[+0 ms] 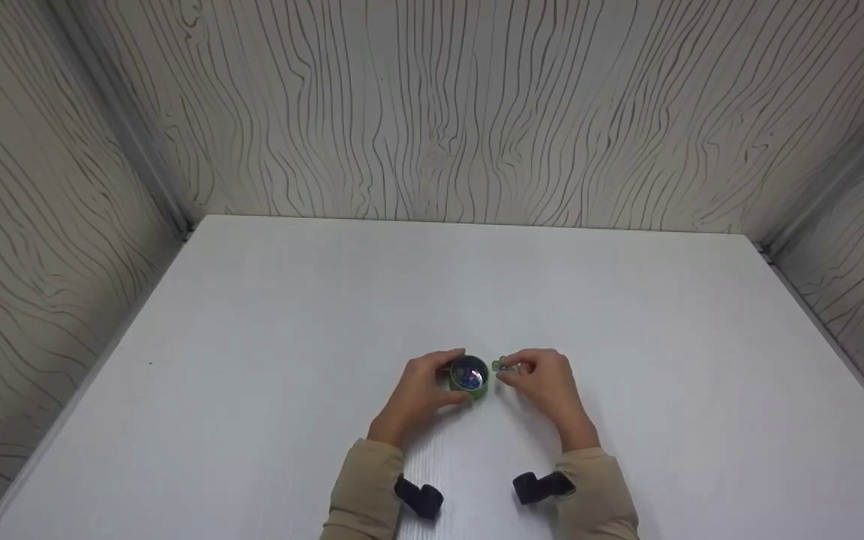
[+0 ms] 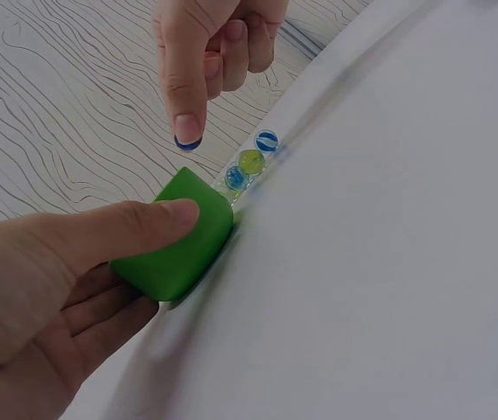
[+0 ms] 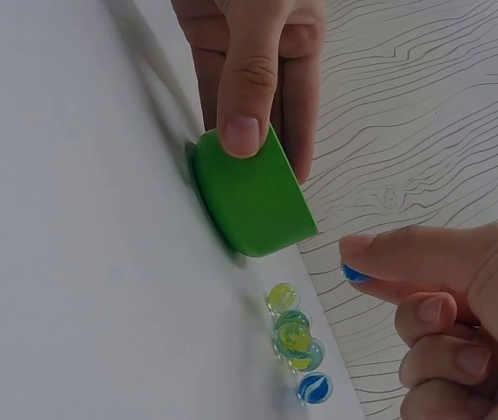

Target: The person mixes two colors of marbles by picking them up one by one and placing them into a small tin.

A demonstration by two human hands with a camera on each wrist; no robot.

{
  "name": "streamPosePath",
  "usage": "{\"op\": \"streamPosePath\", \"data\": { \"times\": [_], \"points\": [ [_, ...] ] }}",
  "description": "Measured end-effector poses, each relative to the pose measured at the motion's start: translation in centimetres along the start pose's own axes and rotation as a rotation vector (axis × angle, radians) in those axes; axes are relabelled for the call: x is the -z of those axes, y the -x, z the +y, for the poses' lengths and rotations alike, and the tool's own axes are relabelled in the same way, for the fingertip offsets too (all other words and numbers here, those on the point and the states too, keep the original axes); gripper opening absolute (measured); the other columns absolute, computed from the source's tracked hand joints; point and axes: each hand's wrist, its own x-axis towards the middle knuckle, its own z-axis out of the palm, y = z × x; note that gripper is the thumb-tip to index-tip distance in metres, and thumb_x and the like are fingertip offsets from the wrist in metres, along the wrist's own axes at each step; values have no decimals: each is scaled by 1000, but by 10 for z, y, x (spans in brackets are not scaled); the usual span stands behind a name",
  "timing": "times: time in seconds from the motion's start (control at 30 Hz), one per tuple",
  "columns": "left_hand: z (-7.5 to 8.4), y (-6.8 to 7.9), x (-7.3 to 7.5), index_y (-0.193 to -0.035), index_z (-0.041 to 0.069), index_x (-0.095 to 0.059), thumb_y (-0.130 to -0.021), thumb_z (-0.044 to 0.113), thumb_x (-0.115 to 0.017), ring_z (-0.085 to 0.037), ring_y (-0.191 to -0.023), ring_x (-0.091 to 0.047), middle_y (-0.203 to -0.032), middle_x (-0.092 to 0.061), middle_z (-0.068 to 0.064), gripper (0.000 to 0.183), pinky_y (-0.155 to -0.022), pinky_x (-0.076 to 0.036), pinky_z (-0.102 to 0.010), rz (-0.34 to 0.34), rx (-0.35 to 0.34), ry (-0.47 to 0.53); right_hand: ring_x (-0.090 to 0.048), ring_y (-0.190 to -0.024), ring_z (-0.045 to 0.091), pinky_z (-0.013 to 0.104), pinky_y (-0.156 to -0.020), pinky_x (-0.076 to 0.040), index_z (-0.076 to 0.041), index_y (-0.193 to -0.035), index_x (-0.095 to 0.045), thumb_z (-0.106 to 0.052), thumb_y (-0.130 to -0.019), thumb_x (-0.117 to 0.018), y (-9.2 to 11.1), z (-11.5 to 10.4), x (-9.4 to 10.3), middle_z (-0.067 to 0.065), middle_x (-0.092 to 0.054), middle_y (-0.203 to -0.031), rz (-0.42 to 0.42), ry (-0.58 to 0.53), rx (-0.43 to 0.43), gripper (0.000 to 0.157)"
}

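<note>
My left hand [image 1: 413,390] grips a small green cup [image 3: 262,206] from the side, its thumb on the near wall in the left wrist view. The cup stands upright on the table, with several blue marbles [image 1: 469,381] visible inside it. Between thumb and finger, my right hand [image 1: 548,379] pinches a blue marble [image 3: 354,273], just beside the cup's rim and above the table. Below that hand, several loose glass marbles lie close together: a blue-and-white one [image 3: 316,388], a yellow-green one [image 3: 284,297] and others between them.
The white table [image 1: 312,300] spreads out around both hands. Wood-patterned panels [image 1: 432,112] rise behind it and at both sides. Black straps with small cameras [image 1: 421,499] sit on both wrists over tan sleeves.
</note>
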Motion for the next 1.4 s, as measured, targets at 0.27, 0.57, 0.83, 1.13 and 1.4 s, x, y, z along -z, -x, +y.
{"op": "streamPosePath", "data": {
  "times": [0.27,0.57,0.83,1.13,1.4],
  "points": [
    [2,1,1,-134,1,-54,-76,9,-79,-30,-128,-56,-133,-61,-16,64,-114,-42,-43,-7,10,6,-35,-55,7,16,-50,-27,-3,-87,-77,-8,-76,-78,1,-3,-5,-7,-38,-55,37,4,72,12],
    [1,0,1,-132,-1,-55,-77,9,-79,-30,-124,-59,-131,-63,-17,61,-110,-47,-42,6,-31,-26,-37,-56,8,15,-50,-28,-4,-88,-76,-8,-77,-78,1,-8,-11,-6,-42,-56,43,0,90,12],
    [1,0,1,-132,-1,-55,-77,9,-79,-30,-124,-60,-131,-63,-17,61,-109,-47,-41,2,-35,-27,-39,-56,7,15,-50,-29,-4,-90,-76,-9,-77,-78,2,-9,-13,-5,-44,-56,36,-25,88,13],
    [1,0,-1,-134,1,-54,-78,8,-78,-29,-124,-59,-132,-62,-17,62,-109,-48,-38,-10,14,12,-36,-53,5,14,-50,-29,-3,-88,-76,-8,-77,-78,1,-7,-13,-6,-41,-54,52,-17,127,12],
    [1,-1,-1,-134,2,-55,-78,8,-78,-29,-123,-60,-131,-62,-17,61,-108,-49,-38,-2,21,19,-39,-57,8,15,-50,-28,-3,-90,-76,-10,-77,-78,2,-10,-19,-4,-45,-58,41,-9,113,14]
  ]
}}
